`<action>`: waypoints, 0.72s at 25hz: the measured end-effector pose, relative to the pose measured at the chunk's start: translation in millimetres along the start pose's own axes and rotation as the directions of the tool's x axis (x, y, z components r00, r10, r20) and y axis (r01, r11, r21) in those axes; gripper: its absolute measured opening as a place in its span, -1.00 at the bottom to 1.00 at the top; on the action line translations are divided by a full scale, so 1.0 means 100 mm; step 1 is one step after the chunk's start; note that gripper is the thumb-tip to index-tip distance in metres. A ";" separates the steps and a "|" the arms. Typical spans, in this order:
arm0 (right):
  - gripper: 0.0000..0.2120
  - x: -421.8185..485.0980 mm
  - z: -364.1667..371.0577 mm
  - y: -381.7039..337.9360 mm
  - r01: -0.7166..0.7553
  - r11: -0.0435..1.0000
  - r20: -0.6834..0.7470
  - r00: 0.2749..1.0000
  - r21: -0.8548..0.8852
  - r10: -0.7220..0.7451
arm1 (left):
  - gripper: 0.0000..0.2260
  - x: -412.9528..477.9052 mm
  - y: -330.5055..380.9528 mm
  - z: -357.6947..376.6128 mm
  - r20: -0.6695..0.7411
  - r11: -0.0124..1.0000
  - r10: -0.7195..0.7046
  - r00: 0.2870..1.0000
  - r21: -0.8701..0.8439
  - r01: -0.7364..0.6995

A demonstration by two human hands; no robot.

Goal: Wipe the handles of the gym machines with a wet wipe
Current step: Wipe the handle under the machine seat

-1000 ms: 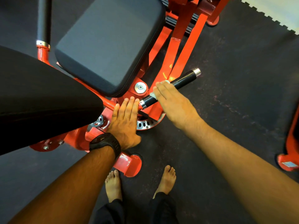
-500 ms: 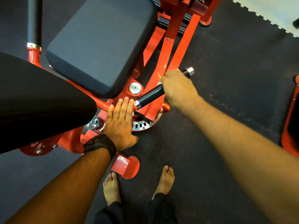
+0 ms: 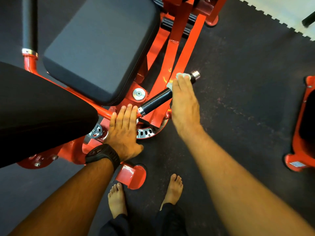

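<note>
The floor [image 3: 247, 86] is dark rubber matting with faint reddish speckling. Its toothed interlocking edge [image 3: 272, 19] runs across the upper right, with a pale surface [image 3: 281, 5] beyond it. A red machine frame [image 3: 172, 53] stands on the matting. Three supports are visible: a rounded foot [image 3: 133, 176] at bottom centre, a bolted plate [image 3: 34, 163] at left, and a far foot [image 3: 211, 22] at top. Two bare feet [image 3: 117, 200] stand just beside the rounded foot. A second red base [image 3: 296, 161] stands at the right edge.
</note>
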State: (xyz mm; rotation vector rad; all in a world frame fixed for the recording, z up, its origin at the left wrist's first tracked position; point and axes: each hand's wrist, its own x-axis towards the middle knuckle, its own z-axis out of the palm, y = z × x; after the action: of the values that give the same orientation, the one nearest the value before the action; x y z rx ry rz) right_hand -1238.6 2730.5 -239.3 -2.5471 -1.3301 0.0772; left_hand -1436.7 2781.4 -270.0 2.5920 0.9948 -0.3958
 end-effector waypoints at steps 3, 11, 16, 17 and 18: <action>-0.49 -0.14 0.12 -0.18 -0.303 0.880 -0.070 0.934 0.366 0.350 | 0.14 0.01 0.01 0.00 0.010 1.000 0.001 1.000 -0.002 -0.001; -0.61 0.30 0.02 -0.34 -0.723 0.430 0.049 0.538 0.541 0.842 | 0.18 0.04 0.01 -0.02 0.036 1.000 -0.006 0.999 0.027 0.005; -0.67 0.35 0.12 -0.27 -0.625 0.230 0.073 0.419 0.746 0.905 | 0.18 0.04 0.01 0.00 0.016 1.000 -0.003 1.000 0.001 0.003; -0.69 0.37 0.14 -0.24 -0.622 0.202 0.080 0.394 0.757 0.916 | 0.18 0.04 0.01 0.00 0.016 1.000 -0.002 1.000 -0.003 0.002; -0.70 0.35 0.16 -0.25 -0.636 0.188 0.112 0.401 0.749 0.909 | 0.18 0.05 0.01 0.01 0.014 1.000 0.000 1.000 -0.001 0.000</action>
State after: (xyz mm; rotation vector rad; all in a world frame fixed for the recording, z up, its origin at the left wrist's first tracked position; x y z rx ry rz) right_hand -1241.0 2775.5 -245.6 -2.0552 0.3487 0.2408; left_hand -1432.8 2783.2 -272.0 2.5844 0.9901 -0.4127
